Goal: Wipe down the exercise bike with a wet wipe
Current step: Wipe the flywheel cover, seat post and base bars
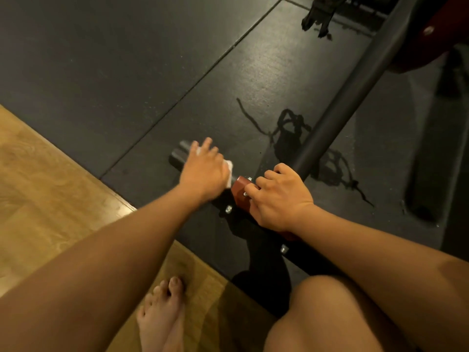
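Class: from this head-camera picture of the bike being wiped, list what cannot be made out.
1. The wet wipe: head view, mostly covered by the left hand; only white edges show.
2. That hand's fingers: motion-blurred.
3. The red bracket: partly under the right hand.
4. The exercise bike: upper parts cut off by the top-right edge.

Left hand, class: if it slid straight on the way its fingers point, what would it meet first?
Past the bar it wipes, the left hand would meet only bare mat; nothing else seems to lie in that line, though depth is unclear.
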